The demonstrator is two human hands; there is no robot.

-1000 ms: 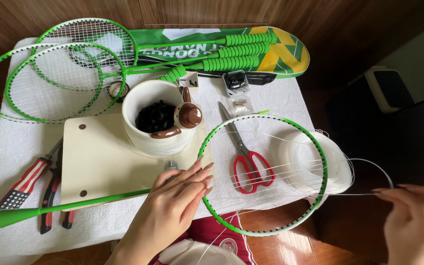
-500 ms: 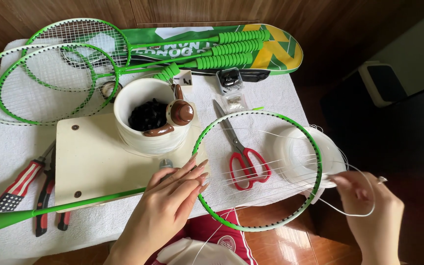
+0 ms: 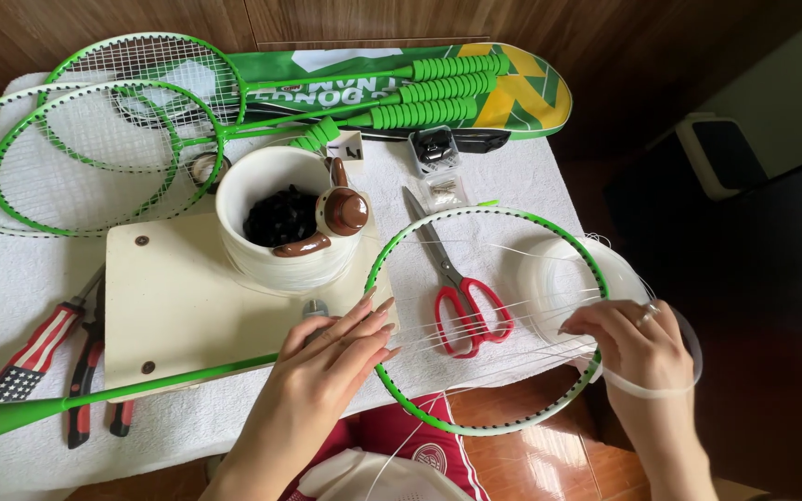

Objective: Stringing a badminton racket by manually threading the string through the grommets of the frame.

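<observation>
Two hands work: left hand [image 3: 331,357] flat, pressing the racket frame [image 3: 378,269], right hand [image 3: 631,341] pinching white string [image 3: 512,320].

A white towel [image 3: 531,176] covers the surface. On it lie a pale wooden board [image 3: 187,306], red-handled scissors [image 3: 461,297], pliers [image 3: 85,371] near the left edge, stacked green rackets [image 3: 95,158] and a green racket bag [image 3: 512,93] along the far edge.
</observation>
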